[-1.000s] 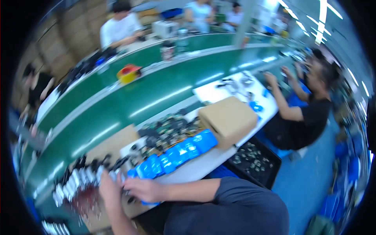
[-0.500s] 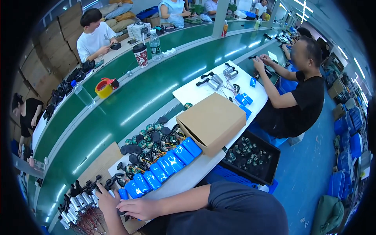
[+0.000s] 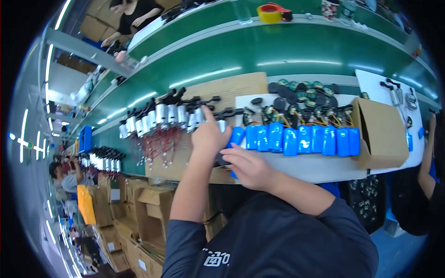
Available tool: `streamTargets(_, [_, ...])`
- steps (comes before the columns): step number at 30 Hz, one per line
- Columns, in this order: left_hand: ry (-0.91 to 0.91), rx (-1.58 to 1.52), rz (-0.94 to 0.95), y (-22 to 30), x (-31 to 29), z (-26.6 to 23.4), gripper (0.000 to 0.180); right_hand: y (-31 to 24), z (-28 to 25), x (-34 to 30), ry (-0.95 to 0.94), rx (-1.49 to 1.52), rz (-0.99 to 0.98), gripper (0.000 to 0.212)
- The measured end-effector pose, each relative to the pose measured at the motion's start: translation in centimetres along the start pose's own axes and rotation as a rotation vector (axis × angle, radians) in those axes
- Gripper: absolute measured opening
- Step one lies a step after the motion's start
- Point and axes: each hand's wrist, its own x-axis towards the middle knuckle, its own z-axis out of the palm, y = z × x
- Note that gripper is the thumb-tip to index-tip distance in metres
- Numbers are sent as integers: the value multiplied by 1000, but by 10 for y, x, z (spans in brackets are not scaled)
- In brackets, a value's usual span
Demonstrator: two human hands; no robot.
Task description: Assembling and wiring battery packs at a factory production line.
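Observation:
My left hand (image 3: 211, 136) reaches to the right end of a row of silver motors (image 3: 161, 115) with black ends and thin red wires. Its index finger is stretched out against a motor, with the thumb apart; the other fingers are partly hidden. Just right of it stands the first of several blue-wrapped battery packs (image 3: 289, 142). My right hand (image 3: 252, 170) is closed, fingertips together, at a dark rounded piece (image 3: 221, 160) below the left hand. Most of that piece is covered. Green circuit boards (image 3: 307, 95) with coloured wires and black discs (image 3: 281, 91) lie behind the packs.
A cardboard box (image 3: 384, 134) stands right of the packs on the white board (image 3: 315, 167). Behind runs a green conveyor (image 3: 222, 54), with yellow tape (image 3: 270, 14) past it. Stacked cartons (image 3: 155, 204) stand at lower left. A co-worker's arm (image 3: 427, 155) is at far right.
My view has swung left, bringing the motors and cartons further into sight. Both hands remain close together beside the motors and the end battery pack.

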Motion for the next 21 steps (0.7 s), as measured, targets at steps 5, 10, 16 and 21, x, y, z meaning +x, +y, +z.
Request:
streamTargets(5, [12, -91, -14, -8, -8, 0, 105, -1, 2, 1, -54, 26, 25, 28])
streamTargets(10, [145, -241, -32, -20, -12, -1, 98, 3, -1, 2, -84, -105, 22, 37])
streamTargets(16, [319, -894, -115, -65, -3, 20, 85, -9, -4, -6, -241, -270, 208, 65])
streamTargets(21, [141, -1485, 17, -68, -11, 49, 80, -16, 3, -4, -422, -449, 96, 79])
